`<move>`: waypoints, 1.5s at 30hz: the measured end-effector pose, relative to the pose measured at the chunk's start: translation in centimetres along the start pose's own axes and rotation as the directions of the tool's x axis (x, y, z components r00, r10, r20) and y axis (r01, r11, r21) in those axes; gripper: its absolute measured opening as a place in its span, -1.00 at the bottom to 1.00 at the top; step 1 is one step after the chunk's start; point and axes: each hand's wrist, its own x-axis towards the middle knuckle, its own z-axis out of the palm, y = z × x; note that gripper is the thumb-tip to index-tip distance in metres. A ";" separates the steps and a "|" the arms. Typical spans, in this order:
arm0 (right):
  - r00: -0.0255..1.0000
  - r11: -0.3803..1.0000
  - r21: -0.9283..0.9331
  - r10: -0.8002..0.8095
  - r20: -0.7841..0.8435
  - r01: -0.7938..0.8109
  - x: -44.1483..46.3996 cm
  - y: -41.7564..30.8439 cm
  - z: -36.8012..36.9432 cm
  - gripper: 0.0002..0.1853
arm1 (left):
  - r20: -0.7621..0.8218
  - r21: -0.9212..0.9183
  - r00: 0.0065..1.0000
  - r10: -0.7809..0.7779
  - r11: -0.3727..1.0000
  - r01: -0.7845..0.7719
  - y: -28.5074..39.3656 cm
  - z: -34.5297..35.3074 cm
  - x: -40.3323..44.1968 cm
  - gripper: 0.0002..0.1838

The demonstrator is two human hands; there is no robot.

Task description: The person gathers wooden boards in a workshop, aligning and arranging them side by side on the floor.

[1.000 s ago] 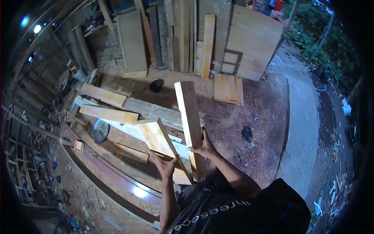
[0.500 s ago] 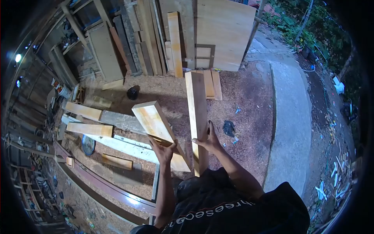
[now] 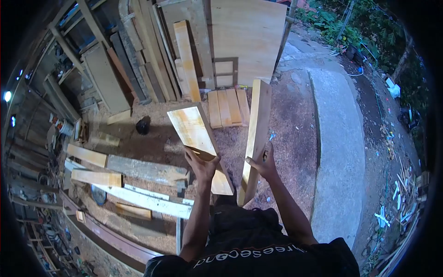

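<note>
My left hand [image 3: 203, 169] grips a wide, pale wooden board [image 3: 191, 128] around its middle, with the thumb and fingers at opposite edges. This board leans toward the upper left, its lower part showing below the hand. To the right, my right hand [image 3: 265, 164] is closed on a second, thick wooden plank [image 3: 259, 117], which stands more upright with its lit narrow side facing left. A gap separates the two pieces. Beyond them, several short boards [image 3: 224, 107] lie side by side on the ground.
White and grey planks [image 3: 143, 199] with short wood pieces lie at left. Tall boards and a plywood sheet [image 3: 249, 39] lean at the back. A black bundle [image 3: 143, 124] sits on the sawdust-covered ground. A raised concrete strip [image 3: 339, 152] runs along the right.
The right-hand plank has moved right and tilted rightward, widening the gap between the boards. The left-hand board has shifted slightly right. The view has turned, showing more of the short boards on the ground.
</note>
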 end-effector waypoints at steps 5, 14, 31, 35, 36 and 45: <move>0.997 0.988 -0.149 0.026 -0.076 -0.037 6.9 -0.4 -0.9 0.34 | 0.051 -0.037 0.998 -0.023 0.999 0.025 -0.7 4.5 6.6 0.44; 0.986 0.989 -0.068 0.122 -0.116 -0.130 18.6 -1.1 -0.6 0.25 | 0.081 -0.032 0.995 0.056 0.998 -0.054 -2.2 12.0 16.7 0.48; 0.961 0.965 0.005 0.261 -0.091 -0.261 44.9 6.1 -4.7 0.22 | 0.119 0.219 0.980 -0.161 0.967 0.132 -3.1 30.1 33.3 0.45; 0.973 0.928 -0.309 0.162 -0.165 -0.207 52.7 11.6 -4.7 0.22 | 0.107 0.332 0.975 -0.193 0.932 0.148 -7.0 37.5 37.8 0.46; 0.955 0.859 -0.429 0.206 -0.212 -0.280 54.1 13.3 -4.7 0.23 | 0.114 0.341 0.971 -0.211 0.926 0.161 -7.6 39.1 38.7 0.46; 0.935 0.716 -0.602 0.272 -0.225 -0.353 66.9 38.5 -3.1 0.23 | 0.147 0.474 0.904 -0.401 0.831 0.292 -24.2 53.9 41.3 0.43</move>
